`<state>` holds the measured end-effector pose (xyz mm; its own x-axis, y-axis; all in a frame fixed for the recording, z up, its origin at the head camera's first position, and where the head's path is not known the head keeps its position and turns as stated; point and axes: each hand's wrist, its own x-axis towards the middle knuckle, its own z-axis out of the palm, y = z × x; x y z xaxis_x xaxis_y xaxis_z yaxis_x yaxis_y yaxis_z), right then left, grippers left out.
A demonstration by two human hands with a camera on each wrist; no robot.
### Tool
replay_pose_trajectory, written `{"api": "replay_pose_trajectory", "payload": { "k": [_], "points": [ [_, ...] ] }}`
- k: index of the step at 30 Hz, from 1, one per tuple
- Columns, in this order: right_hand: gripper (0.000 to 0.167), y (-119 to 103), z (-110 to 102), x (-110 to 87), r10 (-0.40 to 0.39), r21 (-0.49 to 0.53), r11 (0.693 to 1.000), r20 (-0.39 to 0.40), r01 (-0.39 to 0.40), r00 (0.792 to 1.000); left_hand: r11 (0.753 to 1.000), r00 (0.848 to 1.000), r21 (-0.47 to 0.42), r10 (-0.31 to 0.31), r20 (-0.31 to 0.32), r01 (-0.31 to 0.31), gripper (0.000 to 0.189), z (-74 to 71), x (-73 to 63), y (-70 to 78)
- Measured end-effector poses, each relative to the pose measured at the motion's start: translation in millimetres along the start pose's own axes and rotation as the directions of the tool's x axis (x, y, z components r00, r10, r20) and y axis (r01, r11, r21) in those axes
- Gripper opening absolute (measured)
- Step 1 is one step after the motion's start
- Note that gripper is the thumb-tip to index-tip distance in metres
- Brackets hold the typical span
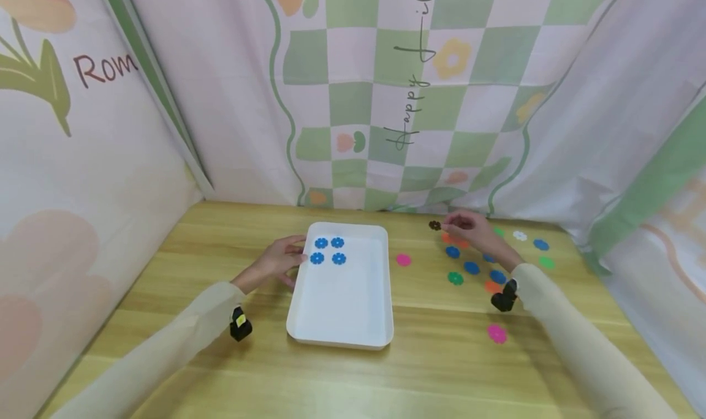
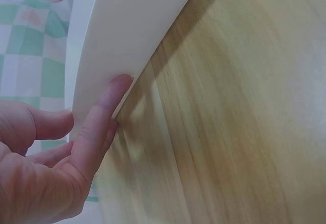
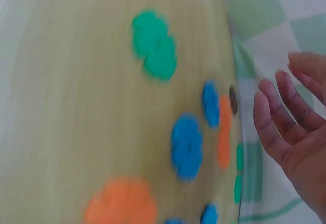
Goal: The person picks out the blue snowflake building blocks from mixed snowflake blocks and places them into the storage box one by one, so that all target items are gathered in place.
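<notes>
A white tray (image 1: 347, 296) lies on the wooden table, with several blue flower-shaped discs (image 1: 339, 258) grouped at its far left. My left hand (image 1: 279, 258) touches the tray's left side. In the left wrist view, its thumb meets the rim while long, nearly straight fingers (image 2: 94, 127) press the outer wall. At the back right, my right hand (image 1: 474, 228) reaches over loose discs, its fingertips close to a dark brown flower disc (image 1: 434, 225). The right wrist view has those fingers (image 3: 290, 99) spread and slightly bent, nothing visible between them; the brown disc (image 3: 234, 100) appears apart from them.
Loose discs are scattered right of the tray: blue (image 1: 471, 268), green (image 1: 455, 278), orange (image 1: 493, 287), white (image 1: 520, 236) and pink (image 1: 497, 333). Another pink disc (image 1: 404, 260) lies nearer the tray. A patterned curtain (image 1: 397, 100) hangs along the table's back edge.
</notes>
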<state>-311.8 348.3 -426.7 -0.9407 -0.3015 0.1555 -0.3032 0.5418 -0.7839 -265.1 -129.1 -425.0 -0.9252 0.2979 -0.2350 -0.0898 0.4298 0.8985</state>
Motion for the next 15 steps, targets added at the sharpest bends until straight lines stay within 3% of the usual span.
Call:
{"api": "replay_pose_trajectory", "payload": {
  "k": [7, 11, 15],
  "points": [
    [0.03, 16, -9, -16.7, 0.019, -0.121, 0.993, 0.121, -0.005, 0.992, 1.0, 1.0, 0.006, -0.017, -0.002, 0.017, 0.058, -0.3, 0.0, 0.8],
    [0.036, 23, -9, -21.9, 0.058, -0.208, 0.978, 0.148, -0.026, 0.987, 1.0, 1.0, 0.015, -0.024, -0.01, 0.024, 0.057, -0.3, 1.0, 0.7],
    [0.042, 29, -9, -28.2, 0.065, -0.184, 0.982, 0.161, -0.034, 0.985, 0.999, 1.0, 0.023, -0.025, -0.01, 0.025, 0.057, 0.0, 0.7, -0.1]
  ]
}}
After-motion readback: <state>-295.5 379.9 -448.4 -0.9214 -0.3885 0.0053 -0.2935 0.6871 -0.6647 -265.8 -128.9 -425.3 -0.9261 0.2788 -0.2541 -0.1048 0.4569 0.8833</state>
